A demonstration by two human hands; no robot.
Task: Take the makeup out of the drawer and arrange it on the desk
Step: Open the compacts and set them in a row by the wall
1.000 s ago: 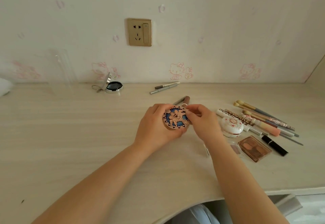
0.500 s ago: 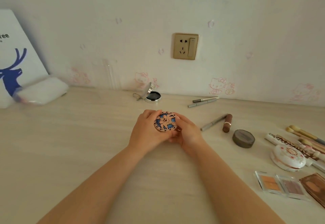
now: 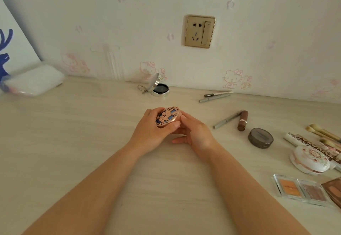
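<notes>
1. Head view: the left hand [image 3: 150, 133] grips the round compact with the rose-gold and blue patterned lid [image 3: 167, 117], fingers curled over its far rim and thumb pressing the near edge. The right hand [image 3: 194, 135] rests against its right side, fingers loosely curled; whether they actually pinch the case cannot be told.
2. Location: the compact sits between both hands at mid-surface, above the pale wood-grain surface [image 3: 73, 142]. Whether its lower edge touches the surface is hidden by the hands.
3. Orientation: the compact is a disc, so it has no long axis. Its flat face is tilted, with the patterned lid facing up and toward the camera and the far rim raised.
4. Recommended handling: lower the near edge first, then level the disc so the lid faces up. Release only once the base lies flat.
5. Placement: choose bare surface well apart from the brown lipstick tube [image 3: 242, 120] and the dark grey round jar [image 3: 260, 138], keeping rows legible.
6. Risk: a smooth rim may slip from a thumb-and-finger hold, so support both sides until seated.
</notes>
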